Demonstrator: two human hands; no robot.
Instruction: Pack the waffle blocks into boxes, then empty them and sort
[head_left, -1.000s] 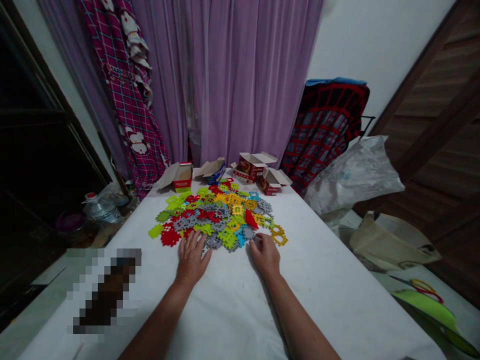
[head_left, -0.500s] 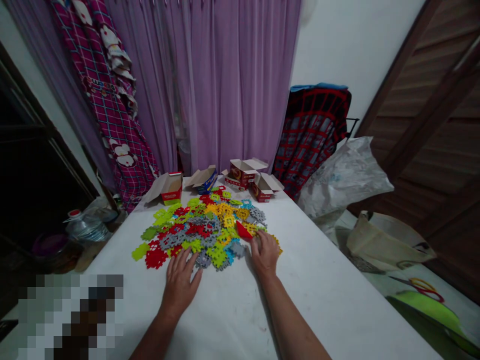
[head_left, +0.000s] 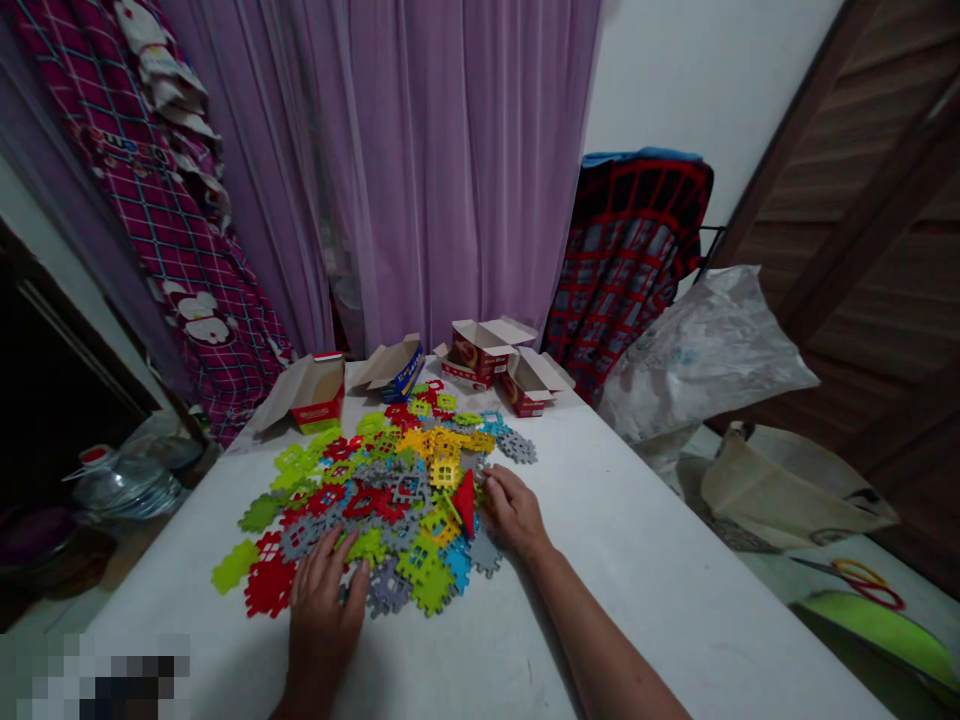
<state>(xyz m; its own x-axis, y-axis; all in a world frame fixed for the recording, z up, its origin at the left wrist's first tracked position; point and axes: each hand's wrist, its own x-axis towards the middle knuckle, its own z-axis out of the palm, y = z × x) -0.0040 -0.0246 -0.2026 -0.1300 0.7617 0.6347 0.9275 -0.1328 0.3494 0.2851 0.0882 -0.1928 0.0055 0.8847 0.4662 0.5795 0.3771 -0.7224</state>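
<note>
Spreading across the near left edge of a heap of interlocking plastic tiles (head_left: pixel 379 500), the left hand (head_left: pixel 326 590) has its fingers parted and back upward in the head view; no piece is visible in its grasp. Just to its left lie a dark red notched tile (head_left: pixel 268 587) and, farther out, a lime-green tile (head_left: pixel 234 568).

At the heap's right edge, the right hand (head_left: pixel 516 512) has its fingers bent inward and thumb near the index finger; whether it pinches a piece cannot be told. Just beside its fingertips, a red triangular piece (head_left: pixel 466 503) stands tilted among the tiles. A grey toothed tile (head_left: pixel 484 553) lies below that hand, and a yellow window tile (head_left: pixel 444 473) sits up and left of the triangle.

The heap covers the middle of a white-covered table (head_left: pixel 637 610). Behind it stand a red-and-green carton (head_left: pixel 319 411), a blue carton (head_left: pixel 403 382) and dark red cartons (head_left: pixel 523 397), flaps raised, before a purple curtain (head_left: pixel 465 150). Red-and-yellow-handled scissors (head_left: pixel 862 580) lie beyond the table's right side.
</note>
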